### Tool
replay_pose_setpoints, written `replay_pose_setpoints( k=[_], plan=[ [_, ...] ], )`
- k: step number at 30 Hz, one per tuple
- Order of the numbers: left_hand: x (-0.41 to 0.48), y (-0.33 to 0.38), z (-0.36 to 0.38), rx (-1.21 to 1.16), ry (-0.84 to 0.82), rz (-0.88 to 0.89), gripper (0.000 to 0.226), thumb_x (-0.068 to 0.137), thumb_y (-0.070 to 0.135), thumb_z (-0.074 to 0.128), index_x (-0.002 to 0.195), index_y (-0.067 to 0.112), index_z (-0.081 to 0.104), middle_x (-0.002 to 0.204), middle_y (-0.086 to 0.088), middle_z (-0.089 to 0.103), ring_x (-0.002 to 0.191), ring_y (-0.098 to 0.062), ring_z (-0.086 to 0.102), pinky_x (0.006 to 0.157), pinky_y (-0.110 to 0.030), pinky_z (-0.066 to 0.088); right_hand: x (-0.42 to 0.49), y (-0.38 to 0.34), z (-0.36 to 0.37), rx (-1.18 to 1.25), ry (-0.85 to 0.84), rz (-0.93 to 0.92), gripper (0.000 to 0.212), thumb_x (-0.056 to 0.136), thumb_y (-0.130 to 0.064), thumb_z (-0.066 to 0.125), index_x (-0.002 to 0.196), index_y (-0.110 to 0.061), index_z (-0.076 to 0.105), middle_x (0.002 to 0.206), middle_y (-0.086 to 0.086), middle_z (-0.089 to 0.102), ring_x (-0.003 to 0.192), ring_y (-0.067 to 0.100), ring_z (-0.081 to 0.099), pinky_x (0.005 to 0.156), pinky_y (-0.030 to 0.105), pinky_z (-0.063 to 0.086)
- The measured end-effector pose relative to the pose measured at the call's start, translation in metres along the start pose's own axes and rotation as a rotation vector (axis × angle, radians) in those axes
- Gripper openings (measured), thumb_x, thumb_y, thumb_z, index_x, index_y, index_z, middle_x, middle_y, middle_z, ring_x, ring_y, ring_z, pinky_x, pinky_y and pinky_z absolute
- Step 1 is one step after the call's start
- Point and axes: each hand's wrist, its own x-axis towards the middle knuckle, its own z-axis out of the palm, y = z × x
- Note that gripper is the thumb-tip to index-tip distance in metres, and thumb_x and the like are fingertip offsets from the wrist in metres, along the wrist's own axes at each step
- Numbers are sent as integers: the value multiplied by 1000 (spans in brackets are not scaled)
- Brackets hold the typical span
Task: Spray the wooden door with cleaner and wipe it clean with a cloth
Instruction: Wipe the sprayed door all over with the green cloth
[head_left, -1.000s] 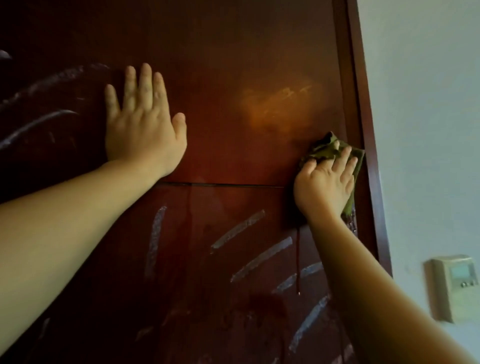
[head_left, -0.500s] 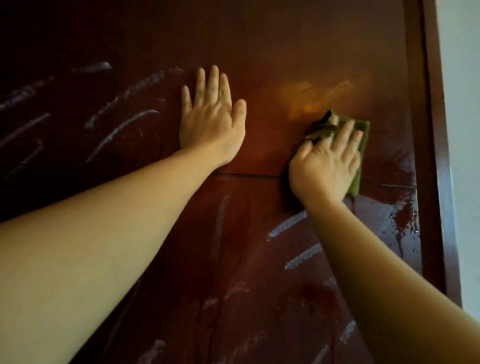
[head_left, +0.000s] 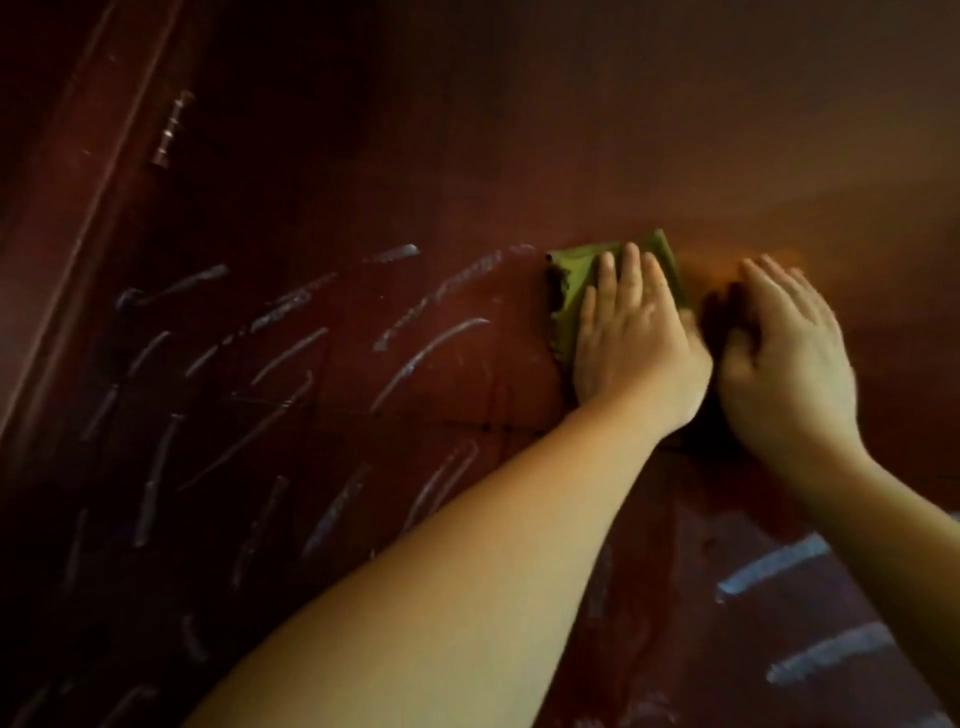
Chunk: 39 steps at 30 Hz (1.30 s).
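The dark reddish wooden door (head_left: 415, 156) fills the view, marked with several white streaks of cleaner (head_left: 426, 353) across its left and lower parts. A green cloth (head_left: 571, 291) lies flat against the door at mid-height. My left hand (head_left: 634, 338) presses on the cloth with fingers spread, covering its right part. Just to the right of it is my right hand (head_left: 784, 353), blurred, fingers apart and holding nothing, its palm near the door surface.
A metal hinge (head_left: 171, 130) and the door's frame edge (head_left: 78, 234) run along the upper left. A horizontal seam (head_left: 415, 418) crosses the door below the hands. More white streaks (head_left: 774, 571) show at the lower right.
The cloth was under my right hand; now my left hand lies on it and my right hand has come off it to the right. The view has swung left, losing the wall.
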Motion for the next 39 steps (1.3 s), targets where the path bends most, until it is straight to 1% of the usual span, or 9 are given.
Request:
replay_pose_setpoints(
  k=[2,6,9,14,20,24,27,33,39],
  plan=[
    [10,-15,-4,258,47,24,67,103,35,31,159,12,1,167,-1,-8,153,-21,-11,125,-42,-5,2,-7,11,-187,-67,39,60,97,-18,45,154,-10,30,163,11,23,152,28,13,123,44,14],
    [30,-66,-33,379,118,-8,65,100,38,29,159,21,6,167,4,-1,154,-21,-3,123,-49,-1,-1,-51,49,-277,-117,14,67,97,-35,39,158,-17,18,166,8,8,153,29,0,123,49,4],
    [44,-146,-85,486,191,-189,63,102,35,27,159,22,3,167,4,-2,154,-23,-2,123,-53,3,2,-84,74,-301,-142,-28,68,99,-44,27,159,-21,4,166,7,-4,152,30,-11,122,50,-4],
    [10,-264,-157,381,194,-541,60,104,31,22,159,22,1,167,4,-7,154,-21,-8,122,-55,-1,-1,-87,88,-373,-104,-28,68,99,-49,18,159,-24,1,166,6,-5,152,30,-11,122,53,-3],
    [3,-159,-80,470,143,-44,68,100,38,32,159,24,2,167,5,-3,154,-24,-3,122,-55,2,5,-85,68,-213,-156,-61,66,97,-41,26,159,-24,11,167,3,3,153,23,-5,123,42,0],
    [-36,-105,-33,409,39,196,70,97,40,35,159,25,6,167,5,-3,154,-23,-9,122,-55,-2,-15,-60,43,-223,-12,37,68,93,-33,32,157,-15,17,165,8,13,153,27,3,123,45,8],
    [-48,-101,-26,418,10,242,67,100,40,31,159,25,4,167,4,-5,154,-23,-11,123,-54,-4,-39,-49,53,-359,-81,121,69,97,-42,21,159,-16,5,166,8,0,153,26,-6,124,47,3],
    [-40,-146,-55,489,-4,320,67,97,40,30,159,29,8,167,8,1,154,-19,-2,123,-49,-2,-39,-69,76,-367,-12,202,68,98,-40,25,159,-15,5,165,14,-2,152,36,-8,121,54,-1],
    [-46,-243,-119,526,39,74,70,92,42,19,159,29,2,167,8,-3,154,-16,-7,123,-46,-3,-40,-75,84,-411,-34,179,70,98,-46,21,158,-16,2,165,17,-4,150,41,-10,120,58,-2]
  ],
)
